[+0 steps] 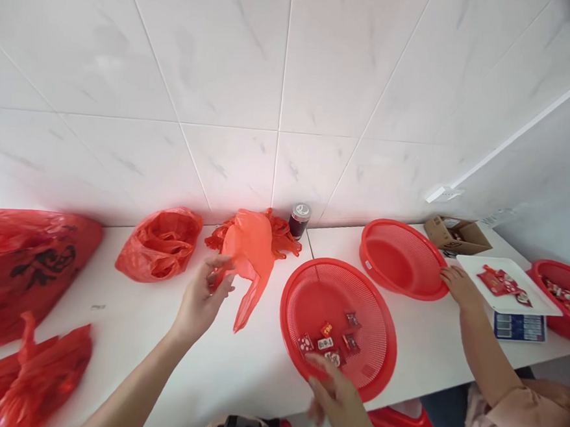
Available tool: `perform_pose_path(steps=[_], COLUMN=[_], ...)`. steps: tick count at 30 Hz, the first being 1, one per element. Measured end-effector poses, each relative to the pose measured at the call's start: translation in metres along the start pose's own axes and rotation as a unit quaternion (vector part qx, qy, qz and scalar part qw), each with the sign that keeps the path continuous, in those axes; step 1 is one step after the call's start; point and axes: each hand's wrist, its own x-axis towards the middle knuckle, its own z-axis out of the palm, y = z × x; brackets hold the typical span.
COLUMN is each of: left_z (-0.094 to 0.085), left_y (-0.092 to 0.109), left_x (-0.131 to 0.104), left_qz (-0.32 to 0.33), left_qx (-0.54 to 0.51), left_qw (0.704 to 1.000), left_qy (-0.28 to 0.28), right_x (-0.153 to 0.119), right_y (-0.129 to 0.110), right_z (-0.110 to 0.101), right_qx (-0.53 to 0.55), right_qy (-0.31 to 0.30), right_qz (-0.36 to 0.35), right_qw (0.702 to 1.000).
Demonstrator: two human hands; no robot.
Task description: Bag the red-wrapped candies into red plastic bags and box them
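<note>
My left hand (pixel 203 299) pinches the edge of a thin red plastic bag (pixel 251 243), which hangs over a heap of more red bags by the wall. My right hand (pixel 338 396) is over the near rim of a red plastic basket (pixel 388 341); its fingers are somewhat apart and a little blurred, with nothing visible in them. Several small wrapped packets (pixel 325 344) lie in the bottom of this basket, just beyond my right fingertips.
A co-worker's hand (pixel 458 284) touches the rim of a second red basket (pixel 399 257). Beyond are a scale with a white tray (pixel 517 304) of packets, a cardboard box (pixel 459 235) and another basket (pixel 561 317). A dark can (pixel 299 221) and full red bags (pixel 61 269) stand along the wall.
</note>
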Motion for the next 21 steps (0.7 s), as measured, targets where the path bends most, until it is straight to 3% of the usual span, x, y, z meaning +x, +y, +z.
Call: perform_pose_path(steps=[2, 4, 7, 9, 11, 14, 16, 18, 21], left_z=[-0.005, -0.007, -0.017, -0.034, -0.059, -0.102, -0.124, -0.131, -0.110], left_y=[0.024, 0.040, 0.047, 0.039, 0.022, -0.016, -0.037, -0.048, -0.044], left_x=[-0.012, -0.023, -0.038, -0.047, -0.054, -0.063, -0.067, -0.068, -0.073], left_qz=[-0.023, -0.043, -0.065, -0.069, -0.050, -0.019, -0.034, -0.040, 0.026], left_qx=[-0.025, -0.040, -0.018, 0.059, 0.161, 0.279, 0.319, 0.352, 0.405], left_qw=[0.999, 0.996, 0.993, 0.991, 0.982, 0.958, 0.946, 0.935, 0.905], left_qy=[-0.029, -0.069, -0.101, -0.096, -0.084, -0.064, -0.038, 0.020, 0.123], right_x=[-0.012, -0.006, 0.027, 0.054, 0.074, 0.085, 0.081, 0.074, 0.067], right_y=[-0.013, -0.035, -0.064, -0.067, -0.055, -0.029, -0.017, -0.012, -0.009], right_z=[0.050, 0.086, 0.119, 0.127, 0.125, 0.116, 0.117, 0.125, 0.147], right_qx=[0.050, 0.079, -0.047, -0.213, -0.347, -0.404, -0.406, -0.408, -0.405], right_qy=[-0.046, -0.046, -0.063, -0.066, -0.090, -0.158, -0.203, -0.240, -0.266], right_qz=[-0.019, -0.087, -0.232, -0.240, -0.193, -0.168, -0.173, -0.172, -0.165], right_qw=[0.998, 0.992, 0.970, 0.945, 0.913, 0.885, 0.874, 0.864, 0.859])
